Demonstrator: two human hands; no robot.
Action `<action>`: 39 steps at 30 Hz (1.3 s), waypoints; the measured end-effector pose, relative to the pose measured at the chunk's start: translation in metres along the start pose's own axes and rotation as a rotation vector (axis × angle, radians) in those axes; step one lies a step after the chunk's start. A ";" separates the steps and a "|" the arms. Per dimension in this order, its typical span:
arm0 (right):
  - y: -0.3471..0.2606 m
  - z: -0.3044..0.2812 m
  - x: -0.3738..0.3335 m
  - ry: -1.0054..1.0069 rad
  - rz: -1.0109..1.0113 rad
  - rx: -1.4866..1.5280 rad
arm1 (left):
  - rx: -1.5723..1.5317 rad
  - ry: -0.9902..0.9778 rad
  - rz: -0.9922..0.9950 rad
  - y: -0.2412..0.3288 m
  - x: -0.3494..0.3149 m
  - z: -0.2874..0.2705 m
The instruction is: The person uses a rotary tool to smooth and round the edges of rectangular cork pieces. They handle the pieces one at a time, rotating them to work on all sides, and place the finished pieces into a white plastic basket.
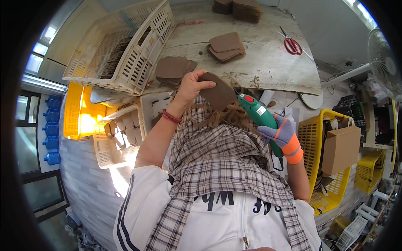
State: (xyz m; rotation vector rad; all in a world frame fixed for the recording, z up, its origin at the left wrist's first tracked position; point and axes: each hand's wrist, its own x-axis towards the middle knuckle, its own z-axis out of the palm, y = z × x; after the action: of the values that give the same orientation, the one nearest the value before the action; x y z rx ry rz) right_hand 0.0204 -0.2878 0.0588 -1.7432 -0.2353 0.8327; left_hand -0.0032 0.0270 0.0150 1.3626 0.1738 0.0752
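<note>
Bare, with a red beaded bracelet on its wrist, my left hand (190,90) pinches a brown flat piece with rounded corners (218,93) between thumb and fingers. My right hand (281,136), in a grey and orange glove, is wrapped round a green handheld power tool (255,109) with a red switch. The tool's thin tip points at the right edge of the brown piece; whether they touch I cannot tell. Curled brown trimmings (226,116) lie on my plaid apron (222,150) below. Just beyond my left hand sits a fanned stack of similar pieces (172,69) on the worktable (184,33).
More stacks of brown pieces (226,47) and red-handled scissors (292,45) lie on the table. A white crate (140,58) stands at its left. Yellow crates (77,111) are on both sides of me; the right one holds a cardboard box (341,150). A fan (383,62) stands far right.
</note>
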 end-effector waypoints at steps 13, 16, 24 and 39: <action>0.013 0.011 0.005 0.058 -0.098 -0.178 | 0.141 -0.159 -0.139 0.004 -0.012 0.019; 0.001 0.015 0.004 0.039 -0.052 -0.195 | 0.156 -0.234 -0.177 -0.003 -0.011 0.014; -0.012 0.032 0.020 -0.037 -0.078 -0.129 | 0.177 -0.233 -0.150 0.008 -0.019 0.003; 0.038 0.003 0.034 0.127 -0.039 0.033 | 1.555 0.469 0.488 0.036 0.085 -0.103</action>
State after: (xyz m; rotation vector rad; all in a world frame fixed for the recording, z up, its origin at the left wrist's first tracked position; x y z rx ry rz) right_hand 0.0334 -0.2802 0.0099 -1.7476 -0.1690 0.6916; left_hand 0.0651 0.1470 0.0231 2.9078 0.3087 0.8048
